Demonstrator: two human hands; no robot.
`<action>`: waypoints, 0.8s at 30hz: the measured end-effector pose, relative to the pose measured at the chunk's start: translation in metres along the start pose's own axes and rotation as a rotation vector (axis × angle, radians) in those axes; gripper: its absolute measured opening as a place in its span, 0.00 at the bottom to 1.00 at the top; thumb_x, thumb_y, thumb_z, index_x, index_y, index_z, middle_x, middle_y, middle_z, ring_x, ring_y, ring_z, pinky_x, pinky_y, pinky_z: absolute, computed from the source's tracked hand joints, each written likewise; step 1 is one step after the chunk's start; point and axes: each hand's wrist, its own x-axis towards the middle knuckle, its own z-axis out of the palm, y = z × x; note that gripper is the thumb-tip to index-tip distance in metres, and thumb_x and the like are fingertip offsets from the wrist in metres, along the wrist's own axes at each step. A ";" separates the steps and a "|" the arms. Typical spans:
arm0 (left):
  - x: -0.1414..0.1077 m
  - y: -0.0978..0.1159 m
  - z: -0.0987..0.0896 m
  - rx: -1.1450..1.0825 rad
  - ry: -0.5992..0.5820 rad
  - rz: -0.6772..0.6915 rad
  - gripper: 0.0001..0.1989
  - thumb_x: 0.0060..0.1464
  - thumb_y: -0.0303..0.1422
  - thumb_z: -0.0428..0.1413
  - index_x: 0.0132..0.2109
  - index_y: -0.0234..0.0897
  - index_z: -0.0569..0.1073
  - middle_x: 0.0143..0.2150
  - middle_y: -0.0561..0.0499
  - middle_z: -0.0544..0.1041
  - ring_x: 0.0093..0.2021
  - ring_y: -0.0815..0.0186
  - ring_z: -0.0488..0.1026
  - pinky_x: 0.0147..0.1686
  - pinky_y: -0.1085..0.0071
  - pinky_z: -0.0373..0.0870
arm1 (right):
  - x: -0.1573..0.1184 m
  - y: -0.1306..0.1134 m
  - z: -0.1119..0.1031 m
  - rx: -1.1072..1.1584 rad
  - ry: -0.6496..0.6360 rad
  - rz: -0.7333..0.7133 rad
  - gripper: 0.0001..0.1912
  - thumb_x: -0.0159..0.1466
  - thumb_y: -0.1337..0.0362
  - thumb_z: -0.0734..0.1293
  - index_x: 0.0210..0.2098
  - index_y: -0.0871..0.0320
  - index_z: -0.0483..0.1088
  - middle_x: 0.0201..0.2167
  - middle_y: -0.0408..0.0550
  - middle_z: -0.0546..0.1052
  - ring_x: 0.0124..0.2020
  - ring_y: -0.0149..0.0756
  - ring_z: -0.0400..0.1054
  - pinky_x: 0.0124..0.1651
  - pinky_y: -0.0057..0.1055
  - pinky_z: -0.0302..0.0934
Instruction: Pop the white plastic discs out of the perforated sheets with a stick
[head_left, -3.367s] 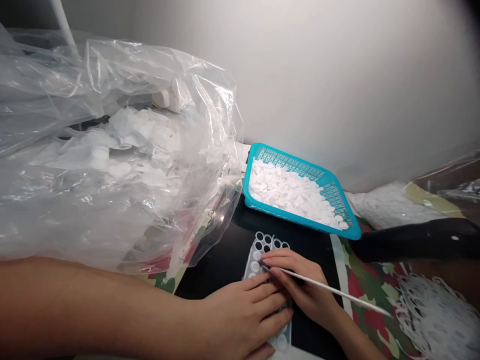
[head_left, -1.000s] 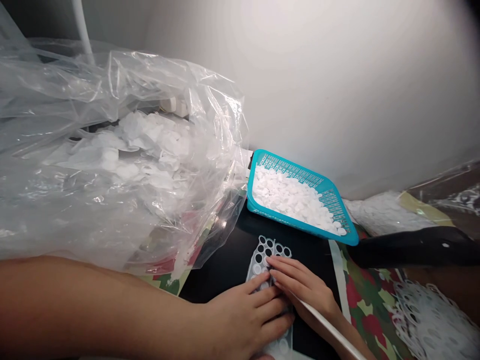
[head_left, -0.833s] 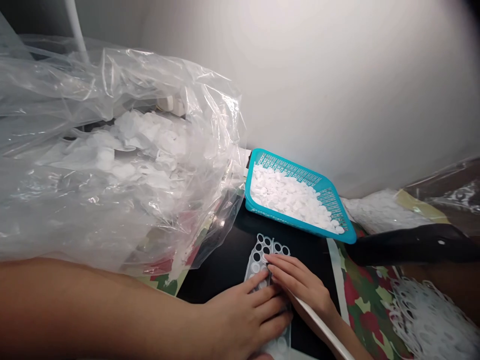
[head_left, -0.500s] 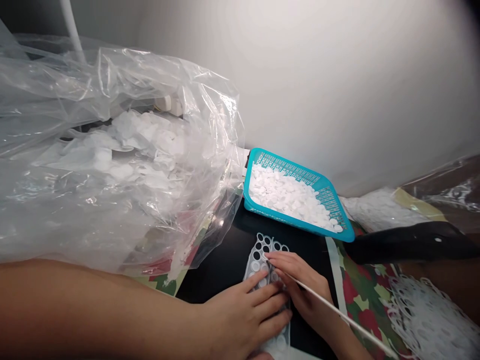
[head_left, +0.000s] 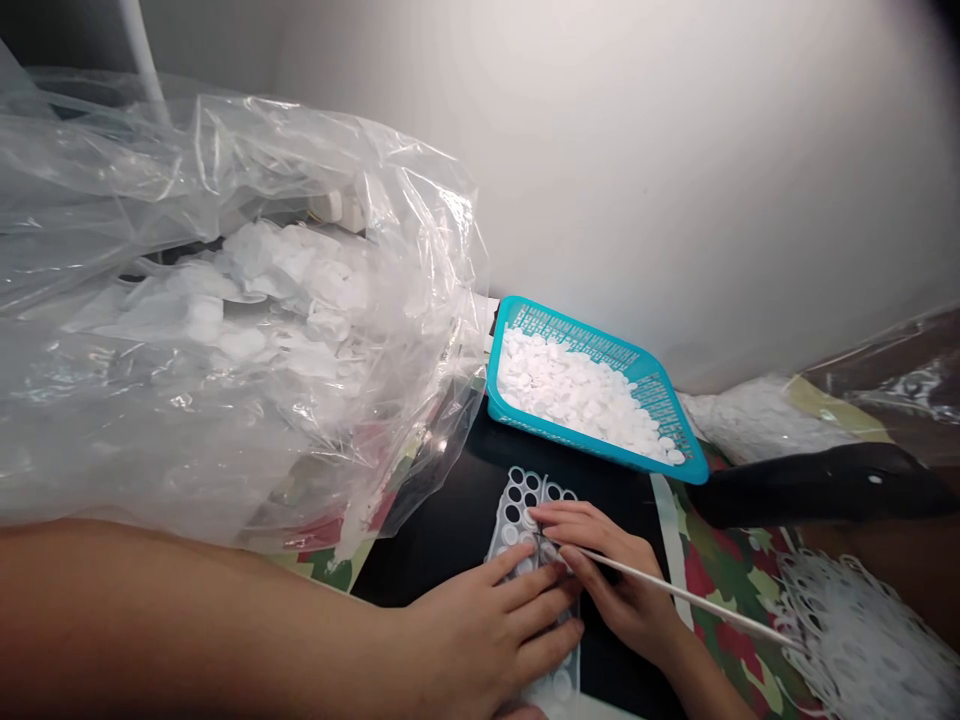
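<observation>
A translucent sheet with rows of round holes [head_left: 516, 497] lies on a black board [head_left: 420, 550]. White discs fill several of its lower holes, while holes at the far end show black. Across the sheet's left and lower part rests my left hand [head_left: 495, 630], its fingers spread and pressing down. At the sheet's right side, my right hand [head_left: 611, 570] pinches a thin white stick [head_left: 697, 598] that slants down to the right. The right fingertips touch the sheet near the middle.
Behind the board, a turquoise basket [head_left: 600, 449] holds many white discs [head_left: 574, 385]. A large clear plastic bag [head_left: 300, 400] with white pieces fills the left. At right are a black object [head_left: 825, 485] and a pile of white ring-like scraps [head_left: 870, 630] on patterned cloth [head_left: 739, 640].
The stick's far end has swung up and to the right, and my right hand has tilted slightly with it. My left hand has hardly moved.
</observation>
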 end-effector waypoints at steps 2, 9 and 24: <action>0.000 0.000 0.000 -0.003 0.027 0.009 0.28 0.65 0.44 0.46 0.65 0.29 0.61 0.64 0.43 0.65 0.67 0.55 0.55 0.68 0.58 0.43 | 0.000 0.000 0.000 0.003 0.001 -0.004 0.15 0.66 0.75 0.60 0.48 0.53 0.69 0.49 0.50 0.77 0.53 0.41 0.70 0.53 0.41 0.69; 0.000 0.000 0.001 0.002 0.026 0.001 0.28 0.66 0.43 0.45 0.65 0.30 0.60 0.65 0.43 0.64 0.67 0.56 0.55 0.68 0.59 0.43 | -0.001 -0.001 -0.002 -0.031 -0.007 -0.026 0.16 0.66 0.76 0.60 0.49 0.54 0.69 0.50 0.50 0.77 0.53 0.39 0.70 0.53 0.39 0.68; 0.003 0.001 -0.007 0.007 0.017 0.001 0.28 0.64 0.43 0.48 0.64 0.29 0.63 0.61 0.44 0.69 0.63 0.55 0.61 0.68 0.58 0.47 | -0.002 0.004 0.005 -0.319 -0.012 -0.209 0.14 0.67 0.73 0.60 0.51 0.58 0.69 0.51 0.55 0.77 0.54 0.39 0.69 0.52 0.36 0.71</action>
